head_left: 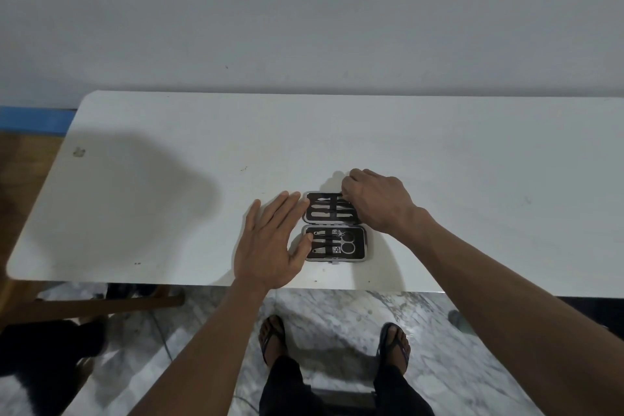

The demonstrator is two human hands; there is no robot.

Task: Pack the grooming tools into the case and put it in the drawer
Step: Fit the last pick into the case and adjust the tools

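A small black grooming case [361, 243] with a silver rim lies open flat on the white table [169, 196], near its front edge. Its near half holds scissors [347, 242], nail clippers and slim tools under a strap. The far half [324, 209] holds several thin metal tools. My left hand [270, 243] rests flat with fingers spread at the case's left edge, its thumb touching the near half. My right hand [378, 203] covers the far half's right end, fingers curled at the top rim; what they pinch is hidden.
The table stands against a pale wall [304, 10]. Below its front edge are a marble floor [337, 311] and my feet in sandals [393, 344]. A wooden frame [101, 304] and a dark object [47, 358] sit at the lower left. No drawer shows.
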